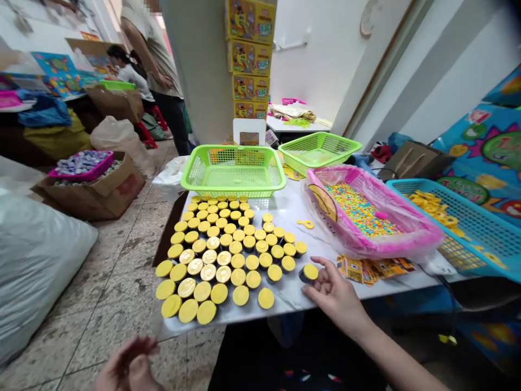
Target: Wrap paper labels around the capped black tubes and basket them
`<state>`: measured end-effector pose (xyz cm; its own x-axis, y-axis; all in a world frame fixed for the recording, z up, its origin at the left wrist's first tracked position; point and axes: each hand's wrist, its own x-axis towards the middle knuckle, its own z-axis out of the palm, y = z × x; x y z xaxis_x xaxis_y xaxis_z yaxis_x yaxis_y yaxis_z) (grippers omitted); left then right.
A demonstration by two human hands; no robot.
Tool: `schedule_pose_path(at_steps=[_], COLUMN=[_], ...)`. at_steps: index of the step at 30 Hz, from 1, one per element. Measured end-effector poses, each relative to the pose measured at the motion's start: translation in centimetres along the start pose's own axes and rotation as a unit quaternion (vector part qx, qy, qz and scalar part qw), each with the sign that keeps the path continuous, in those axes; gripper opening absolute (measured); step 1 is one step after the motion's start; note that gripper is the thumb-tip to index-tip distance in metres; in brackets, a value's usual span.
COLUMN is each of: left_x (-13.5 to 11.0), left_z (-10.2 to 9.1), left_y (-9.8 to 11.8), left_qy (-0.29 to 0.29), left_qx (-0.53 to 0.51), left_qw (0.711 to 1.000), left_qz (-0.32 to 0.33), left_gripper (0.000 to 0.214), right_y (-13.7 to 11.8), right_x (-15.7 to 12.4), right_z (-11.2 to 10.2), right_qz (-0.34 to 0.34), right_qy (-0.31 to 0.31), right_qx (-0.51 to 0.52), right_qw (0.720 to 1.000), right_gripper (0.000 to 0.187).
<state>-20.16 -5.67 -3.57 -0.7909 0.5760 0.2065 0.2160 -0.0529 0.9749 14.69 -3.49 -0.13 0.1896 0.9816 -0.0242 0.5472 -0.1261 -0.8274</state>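
Note:
At the right end of a group of small dark jars with yellow lids (235, 247), my right hand (331, 290) has its thumb and index finger around one yellow-lidded jar (310, 272). That jar stands apart from the others and looks slightly tilted. My left hand (132, 366) is low at the left, off the table's front edge and a little blurred. Its fingers are loosely bent, apart from the thumb, and nothing shows in it. The jars stand upright in uneven rows on the white marbled table (285, 206).
Behind the jars are two green baskets (234, 190) (321, 163). To the right stand a pink basket (423, 239) of colourful beads and a blue basket (484, 228) of yellow pieces. Orange packets (370, 270) and a yellow ring-ended piece (306, 224) lie nearby. People are at the back left.

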Motion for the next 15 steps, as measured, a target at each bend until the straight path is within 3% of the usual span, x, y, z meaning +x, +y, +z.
schedule_pose_path(at_steps=[1,3,6,8,11,15], left_x=[0.6,1.0,0.1,-0.9,-1.2,0.0], left_z=[0.5,1.4,2.8,3.8,5.1,5.9], left_y=[0.4,1.5,3.2,4.1,5.0,6.0], left_qy=[-0.022,0.001,0.029,0.006,-0.023,-0.094], left_qx=[-0.016,-0.086,-0.114,-0.087,-0.072,-0.092], left_qw=[0.999,0.996,0.991,0.992,0.992,0.991], left_qz=[-0.018,-0.015,0.057,0.094,0.100,-0.002], left_gripper=[0.032,0.040,0.059,0.064,0.064,0.069], right_y=[0.0,0.1,0.2,0.3,0.2,0.1], right_x=[-0.2,-0.6,-0.8,-0.6,0.1,0.7], right_z=[0.0,0.2,0.9,1.6,2.7,3.2], right_qz=[-0.011,-0.055,-0.158,-0.217,-0.259,-0.250], right_qy=[0.021,0.081,0.151,0.154,0.130,0.092], right_qx=[-0.010,-0.055,-0.138,-0.163,-0.154,-0.134], right_qw=[1.000,0.994,0.966,0.950,0.945,0.955], right_gripper=[0.061,0.070,0.091,0.102,0.103,0.100])
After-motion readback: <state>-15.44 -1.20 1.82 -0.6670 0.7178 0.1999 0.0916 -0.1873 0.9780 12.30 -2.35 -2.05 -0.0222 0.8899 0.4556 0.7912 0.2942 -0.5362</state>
